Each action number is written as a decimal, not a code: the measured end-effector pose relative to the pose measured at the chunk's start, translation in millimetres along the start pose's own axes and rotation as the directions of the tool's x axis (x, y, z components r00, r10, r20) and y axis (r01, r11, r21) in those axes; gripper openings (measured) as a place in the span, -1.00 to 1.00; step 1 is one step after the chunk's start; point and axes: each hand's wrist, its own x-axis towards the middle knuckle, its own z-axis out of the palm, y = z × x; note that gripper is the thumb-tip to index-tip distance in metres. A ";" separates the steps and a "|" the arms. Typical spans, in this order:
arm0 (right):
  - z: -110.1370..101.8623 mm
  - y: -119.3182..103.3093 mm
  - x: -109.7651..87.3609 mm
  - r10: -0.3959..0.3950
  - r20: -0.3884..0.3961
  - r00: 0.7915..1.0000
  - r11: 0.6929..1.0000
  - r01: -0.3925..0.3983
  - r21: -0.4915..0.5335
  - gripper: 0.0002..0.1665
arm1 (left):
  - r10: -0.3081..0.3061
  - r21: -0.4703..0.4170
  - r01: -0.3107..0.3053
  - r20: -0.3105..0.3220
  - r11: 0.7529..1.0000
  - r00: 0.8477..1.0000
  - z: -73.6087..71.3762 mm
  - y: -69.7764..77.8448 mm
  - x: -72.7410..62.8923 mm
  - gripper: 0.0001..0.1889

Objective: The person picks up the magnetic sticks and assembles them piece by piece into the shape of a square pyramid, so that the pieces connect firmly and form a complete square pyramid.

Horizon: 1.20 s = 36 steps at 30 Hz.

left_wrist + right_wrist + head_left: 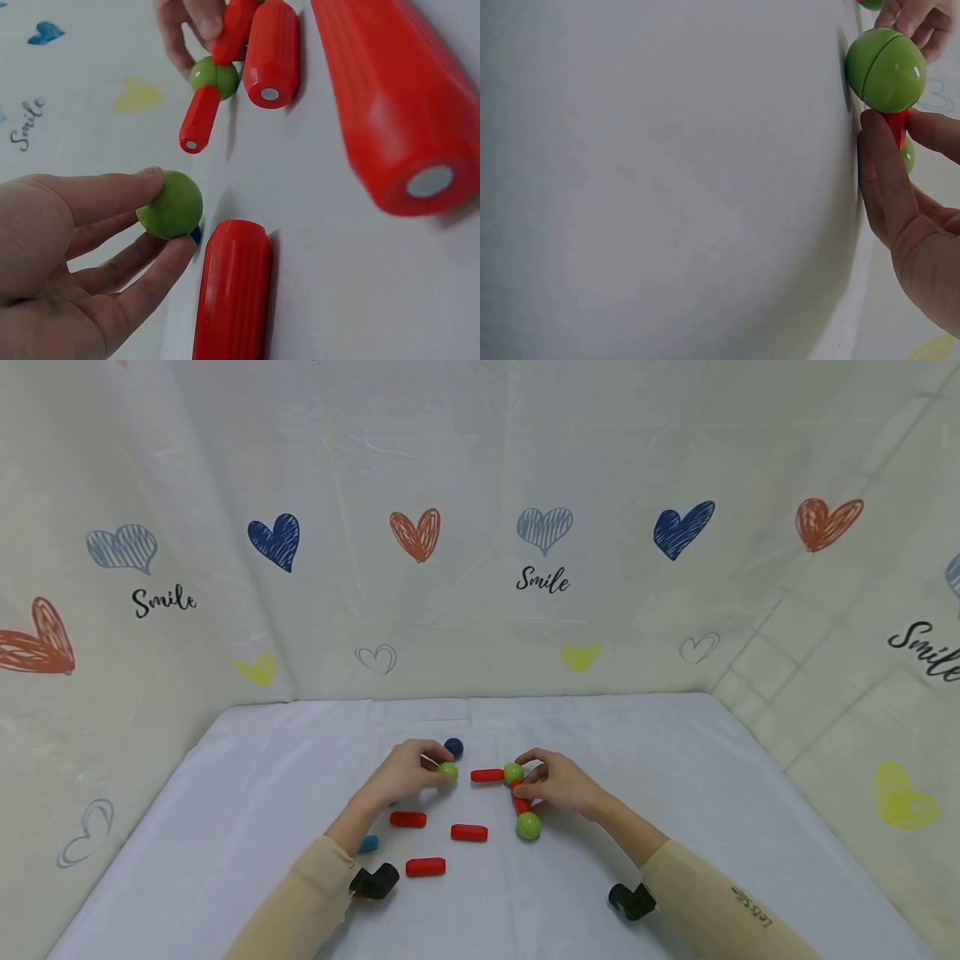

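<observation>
My left hand [408, 770] pinches a green ball [171, 206] between thumb and fingertips, close over the table. Opposite it, my right hand [561, 785] grips a red magnetic rod [521, 802]. That rod runs between two green balls, a near one [528, 826] and a far one [513, 774]. From the far ball a second red rod [487, 775] points left toward my left hand, its free end showing a pale metal disc in the left wrist view. Just behind the left fingertips sits a dark blue ball [453, 747].
Three loose red rods lie nearer to me: one by the left wrist [408, 819], one in the middle [468, 832], one in front [425, 867]. A blue piece [368, 843] is partly hidden by the left forearm. White cloth [600, 735] covers the table, with a printed curtain behind.
</observation>
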 end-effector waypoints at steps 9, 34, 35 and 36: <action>0.2 -0.9 -0.2 -0.004 0.003 1.000 1.000 0.004 -0.004 -0.43 | 0.002 0.013 -0.002 0.039 1.000 0.999 5.2 3.2 4.0 -0.68; 1.2 1.1 0.8 -0.002 -0.010 1.000 1.000 0.002 -0.004 -0.42 | 0.030 0.005 -0.030 0.051 1.000 0.998 12.2 7.4 7.9 -0.75; 1.2 1.4 0.7 -0.002 -0.010 1.000 1.000 0.002 -0.003 -0.42 | 0.030 0.001 -0.030 0.051 1.000 0.998 12.2 7.2 7.7 -0.75; 1.1 1.6 0.8 -0.003 -0.012 1.000 1.000 0.003 -0.004 -0.42 | 0.032 0.000 -0.032 0.050 0.999 0.998 12.1 7.0 7.6 -0.75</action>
